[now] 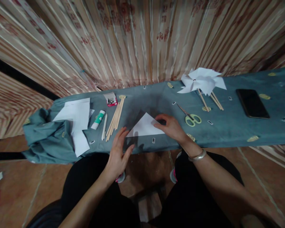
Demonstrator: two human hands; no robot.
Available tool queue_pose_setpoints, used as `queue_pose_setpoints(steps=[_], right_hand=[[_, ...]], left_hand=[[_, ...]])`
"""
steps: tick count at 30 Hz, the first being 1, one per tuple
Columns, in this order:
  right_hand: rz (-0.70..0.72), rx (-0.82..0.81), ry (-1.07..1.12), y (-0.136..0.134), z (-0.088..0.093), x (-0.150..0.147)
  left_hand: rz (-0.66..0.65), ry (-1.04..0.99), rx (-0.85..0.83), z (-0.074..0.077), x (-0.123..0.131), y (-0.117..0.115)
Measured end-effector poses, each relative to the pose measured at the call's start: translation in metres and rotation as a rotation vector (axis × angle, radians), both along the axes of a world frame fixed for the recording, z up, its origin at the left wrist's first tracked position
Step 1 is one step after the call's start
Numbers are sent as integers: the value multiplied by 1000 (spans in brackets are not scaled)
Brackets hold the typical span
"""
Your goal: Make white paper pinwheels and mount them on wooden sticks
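Note:
A white sheet of paper folded into a triangle (pixel 144 127) lies flat on the cloth in front of me, its point facing away. My left hand (pixel 118 150) is at its left corner, fingers stretched and thumb apart, holding nothing. On the right side, my right hand (pixel 169 126) rests its thumb on the paper's edge, with the index finger bent and a gap between the two. A silver bracelet (pixel 198 155) circles the right wrist. Beyond that hand lie scissors (pixel 192 119) with green handles, and left of the paper is a bundle of wooden sticks (pixel 116 118).
Left of the sticks are a white pen (pixel 104 126), a glue stick (pixel 98 119), a small red box of metal pins (pixel 112 100) and white paper sheets (pixel 79 114). White paper pinwheels (pixel 201 79) on sticks and a black phone (pixel 251 103) lie right. A curtain (pixel 133 47) hangs behind.

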State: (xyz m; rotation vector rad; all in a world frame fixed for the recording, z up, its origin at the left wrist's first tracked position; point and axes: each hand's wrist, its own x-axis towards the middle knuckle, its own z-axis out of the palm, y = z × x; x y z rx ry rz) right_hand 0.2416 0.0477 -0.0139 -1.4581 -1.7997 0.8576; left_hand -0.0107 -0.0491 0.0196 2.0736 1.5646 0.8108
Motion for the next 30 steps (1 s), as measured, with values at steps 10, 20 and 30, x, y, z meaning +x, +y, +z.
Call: queue_pose_setpoints(steps=[10,20,30], right_hand=[[-19,245,209,-24,44,1],[105,447,-32,-50,54,-1],[122,538,-437,-45,28,-2]], left_hand=[[289,-1175,-844,4,25,-7],[360,-1381,-793,19,38,65],[253,-1314,-646,-1,57,96]])
